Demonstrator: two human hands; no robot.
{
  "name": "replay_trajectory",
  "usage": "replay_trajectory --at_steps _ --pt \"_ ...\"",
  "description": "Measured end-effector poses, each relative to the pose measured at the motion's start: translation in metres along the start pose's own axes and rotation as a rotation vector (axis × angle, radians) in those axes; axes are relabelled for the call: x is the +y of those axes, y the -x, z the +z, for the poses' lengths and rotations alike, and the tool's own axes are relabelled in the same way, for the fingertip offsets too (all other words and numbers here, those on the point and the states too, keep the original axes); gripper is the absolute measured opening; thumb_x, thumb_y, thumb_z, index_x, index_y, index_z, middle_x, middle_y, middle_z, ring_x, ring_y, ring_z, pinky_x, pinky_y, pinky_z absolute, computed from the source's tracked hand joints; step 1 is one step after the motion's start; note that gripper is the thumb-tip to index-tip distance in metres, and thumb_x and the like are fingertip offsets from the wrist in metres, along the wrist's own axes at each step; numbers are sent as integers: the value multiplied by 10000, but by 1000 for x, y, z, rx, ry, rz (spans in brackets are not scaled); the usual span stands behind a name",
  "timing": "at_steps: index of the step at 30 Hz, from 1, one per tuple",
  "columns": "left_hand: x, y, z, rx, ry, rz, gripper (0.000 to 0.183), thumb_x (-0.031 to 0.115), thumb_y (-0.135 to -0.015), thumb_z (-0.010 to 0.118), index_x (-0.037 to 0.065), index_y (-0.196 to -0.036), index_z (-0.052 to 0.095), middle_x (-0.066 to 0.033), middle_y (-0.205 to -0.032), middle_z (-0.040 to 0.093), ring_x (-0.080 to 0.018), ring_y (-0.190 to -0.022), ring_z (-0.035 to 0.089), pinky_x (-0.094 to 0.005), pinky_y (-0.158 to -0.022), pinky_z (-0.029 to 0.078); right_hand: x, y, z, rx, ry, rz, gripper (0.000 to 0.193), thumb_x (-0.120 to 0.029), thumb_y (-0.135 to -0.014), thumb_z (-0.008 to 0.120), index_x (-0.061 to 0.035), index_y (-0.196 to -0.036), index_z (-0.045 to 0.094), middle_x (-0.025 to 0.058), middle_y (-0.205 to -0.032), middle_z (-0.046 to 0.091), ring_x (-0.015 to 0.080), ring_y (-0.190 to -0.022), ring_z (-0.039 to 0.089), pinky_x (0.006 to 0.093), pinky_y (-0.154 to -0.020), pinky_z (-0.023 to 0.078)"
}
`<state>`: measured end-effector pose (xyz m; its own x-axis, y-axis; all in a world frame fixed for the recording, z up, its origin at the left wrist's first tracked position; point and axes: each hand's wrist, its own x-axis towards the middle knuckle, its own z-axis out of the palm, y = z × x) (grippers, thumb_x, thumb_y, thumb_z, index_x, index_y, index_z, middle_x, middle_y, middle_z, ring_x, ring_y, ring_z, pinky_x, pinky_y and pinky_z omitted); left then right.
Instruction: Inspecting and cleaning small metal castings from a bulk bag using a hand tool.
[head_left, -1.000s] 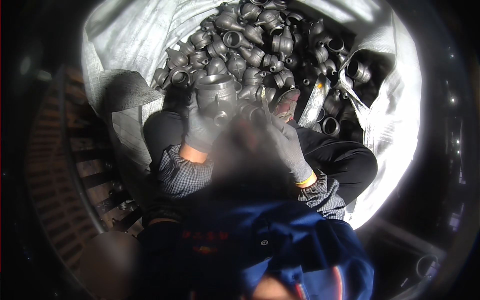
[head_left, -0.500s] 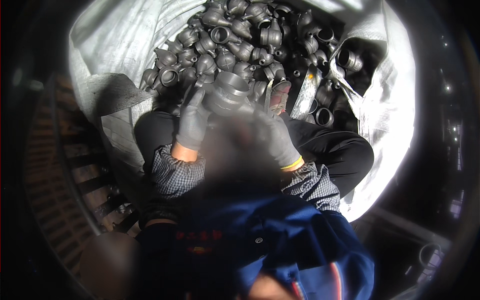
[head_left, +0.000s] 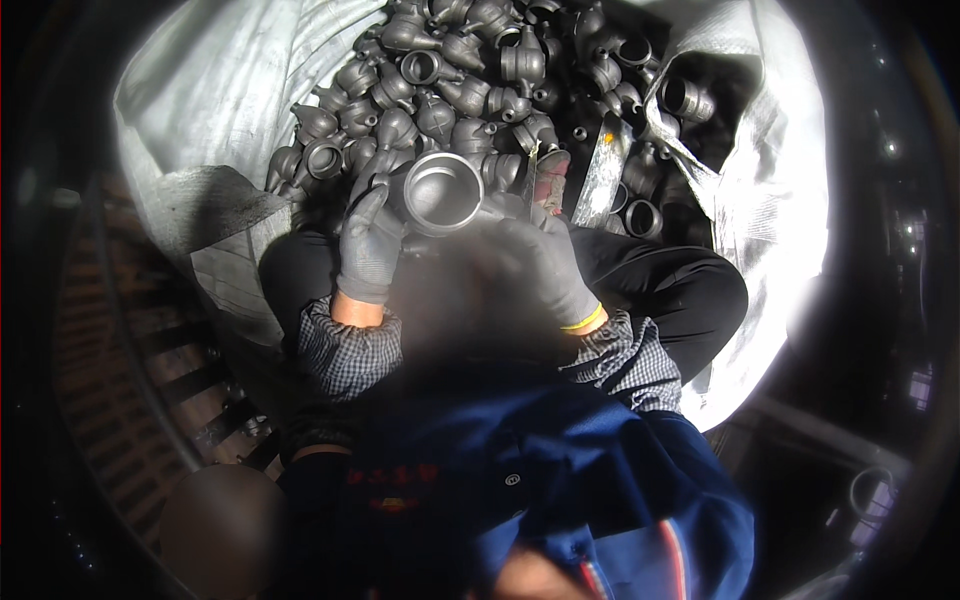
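Between my two gloved hands is a grey metal fitting (head_left: pixel 444 195), its wide round mouth turned up toward me and its smooth hollow inside showing. My left hand (head_left: pixel 370 240), in a grey glove, grips the left side of the fitting. My right hand (head_left: pixel 548 262), in a grey glove with a yellow cuff, has its fingers closed at the fitting's right side. A hazy blur hides part of the fitting's underside and the right fingertips. Just beyond the right hand stands a thin metal strip (head_left: pixel 533 175), next to a reddish object (head_left: pixel 551 180).
A heap of similar grey fittings (head_left: pixel 436 115) fills the large white woven sack (head_left: pixel 225 90) ahead. A flat silvery bar (head_left: pixel 604 172) leans among them on the right. My black-trousered legs (head_left: pixel 670 285) are folded at the near side. Slatted brown racking (head_left: pixel 110 340) lies at left.
The fitting has been tilted so that its mouth faces me more squarely. Both hands keep hold of it. The whole view has shifted slightly, moving the heap up and left.
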<state>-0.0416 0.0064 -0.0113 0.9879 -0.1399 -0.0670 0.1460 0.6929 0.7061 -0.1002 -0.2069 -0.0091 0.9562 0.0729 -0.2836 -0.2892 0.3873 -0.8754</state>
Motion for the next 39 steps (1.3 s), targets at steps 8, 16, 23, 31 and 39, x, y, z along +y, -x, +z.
replay_trajectory --at_steps 8,16,23,31,39 --pt "7 0 13 -67 -32 -19 400 142 -916 402 -38 -1273 430 -158 -1244 507 -234 -1165 493 -360 -1012 386 -19 6 6 12 63 -69 365 -39 -831 534 50 -1185 531 101 -1024 630 100 -988 569 217 -857 441" --pt "34 19 25 156 -639 256 230 133 -874 598 -1 -1061 597 -33 -920 625 -76 -788 565 -201 -672 458 -13 5 13 -59 -154 64 257 -190 -946 483 13 -1079 567 -21 -638 519 22 -400 311 186 -376 226" --pt "87 34 29 223 -616 431 178 98 -820 655 -1 -963 615 -44 -784 639 -76 -631 574 -185 -558 440 -35 33 36 -89 222 -95 441 -288 -975 383 57 -1224 497 -7 -646 503 18 -440 307 176 -421 250" --pt "317 149 -80 947 -1477 961 190 70 -842 567 69 -1015 645 -81 -1011 640 -196 -895 612 -318 -807 504 -25 25 26 -52 -47 115 243 -135 -921 513 2 -1097 610 -38 -585 510 23 -405 333 180 -384 242" --pt "340 194 -180 1793 -951 354 428 342 -765 728 -40 -947 661 -63 -849 675 -156 -685 608 -297 -657 525 -14 40 7 -22 17 146 274 -189 -924 540 -28 -1139 594 20 -770 651 15 -463 406 156 -412 283"
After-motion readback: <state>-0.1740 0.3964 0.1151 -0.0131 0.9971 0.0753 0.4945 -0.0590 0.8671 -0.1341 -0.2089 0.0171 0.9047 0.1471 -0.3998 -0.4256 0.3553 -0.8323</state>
